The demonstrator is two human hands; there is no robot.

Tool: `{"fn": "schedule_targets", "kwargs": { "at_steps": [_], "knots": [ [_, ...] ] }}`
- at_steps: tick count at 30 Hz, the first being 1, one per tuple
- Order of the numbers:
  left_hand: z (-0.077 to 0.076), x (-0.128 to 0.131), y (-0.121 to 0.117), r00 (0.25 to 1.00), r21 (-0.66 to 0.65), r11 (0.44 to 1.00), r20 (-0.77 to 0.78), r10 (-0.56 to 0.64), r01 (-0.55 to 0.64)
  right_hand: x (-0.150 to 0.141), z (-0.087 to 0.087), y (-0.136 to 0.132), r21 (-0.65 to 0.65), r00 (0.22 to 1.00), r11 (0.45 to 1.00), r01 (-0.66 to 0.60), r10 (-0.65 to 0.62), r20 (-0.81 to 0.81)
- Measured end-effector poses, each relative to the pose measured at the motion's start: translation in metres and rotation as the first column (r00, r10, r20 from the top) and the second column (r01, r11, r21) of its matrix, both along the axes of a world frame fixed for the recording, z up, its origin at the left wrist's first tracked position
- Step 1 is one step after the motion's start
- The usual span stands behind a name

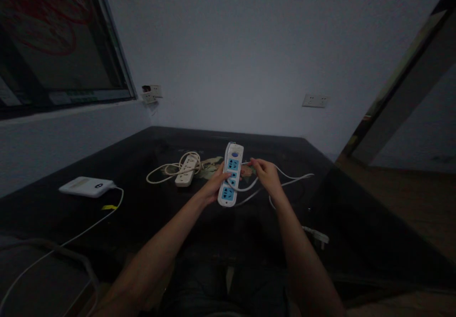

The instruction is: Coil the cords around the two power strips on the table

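My left hand [214, 186] is closed around a white power strip [231, 198] with blue socket faces, its thumb lying across the front. The strip is tilted up above the dark table, its switch end away from me. To its right, my right hand [263, 170] pinches the strip's white cord [251, 185]. That cord runs along the strip's left edge, crosses its front and loops out to the right over the table. The cord's plug [319, 236] lies near the table's right front.
A second white power strip [185, 171] with its cord bundled over it lies left of my hands on the black table [142, 217]. Further left is a white power bank [86, 187] with a cable. Wall sockets [315, 100] are behind the table.
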State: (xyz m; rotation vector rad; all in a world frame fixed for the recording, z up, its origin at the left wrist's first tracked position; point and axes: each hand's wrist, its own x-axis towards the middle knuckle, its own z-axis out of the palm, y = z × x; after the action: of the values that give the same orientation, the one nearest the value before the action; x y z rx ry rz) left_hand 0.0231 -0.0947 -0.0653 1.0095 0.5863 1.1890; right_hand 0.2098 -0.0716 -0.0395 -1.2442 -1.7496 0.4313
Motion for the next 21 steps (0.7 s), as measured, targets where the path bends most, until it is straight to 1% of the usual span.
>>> {"fn": "schedule_targets", "kwargs": {
  "at_steps": [2,4,8,10,12,14,17,19,21],
  "knots": [
    [-0.008,-0.001,0.004,1.000,-0.004,1.000,-0.025,-0.012,0.011,-0.006,-0.009,0.011,-0.038,0.996,0.998,0.044,-0.041,0.085],
    [-0.014,0.000,0.004,0.998,-0.008,0.999,-0.051,-0.047,0.047,-0.007,-0.016,0.015,-0.054,0.990,0.997,0.055,-0.047,0.137],
    [-0.021,0.006,0.000,0.989,-0.021,0.994,-0.095,-0.113,0.111,0.000,-0.025,0.010,-0.027,0.989,0.996,0.087,-0.084,0.120],
    [-0.024,0.008,-0.001,0.987,-0.016,0.993,-0.109,-0.118,0.117,0.002,-0.027,0.005,-0.013,0.986,0.992,0.129,-0.127,0.108],
    [-0.027,0.009,-0.002,0.985,-0.008,0.993,-0.127,-0.114,0.114,0.001,-0.028,-0.001,0.009,0.972,0.984,0.179,-0.179,0.153],
    [-0.029,0.009,-0.002,0.985,0.007,0.995,-0.145,-0.094,0.096,-0.004,-0.027,-0.008,0.074,0.944,0.974,0.215,-0.226,0.240],
    [-0.030,0.007,-0.002,0.989,0.047,0.999,-0.148,-0.015,0.023,-0.012,-0.025,-0.017,0.183,0.913,0.961,0.206,-0.256,0.318],
    [-0.029,0.007,-0.003,0.991,0.064,0.998,-0.128,0.034,-0.026,-0.016,-0.023,-0.022,0.201,0.906,0.963,0.180,-0.242,0.347],
    [-0.026,0.007,-0.003,0.992,0.071,0.995,-0.106,0.073,-0.066,-0.018,-0.022,-0.025,0.187,0.887,0.972,0.142,-0.209,0.412]
  ]
}}
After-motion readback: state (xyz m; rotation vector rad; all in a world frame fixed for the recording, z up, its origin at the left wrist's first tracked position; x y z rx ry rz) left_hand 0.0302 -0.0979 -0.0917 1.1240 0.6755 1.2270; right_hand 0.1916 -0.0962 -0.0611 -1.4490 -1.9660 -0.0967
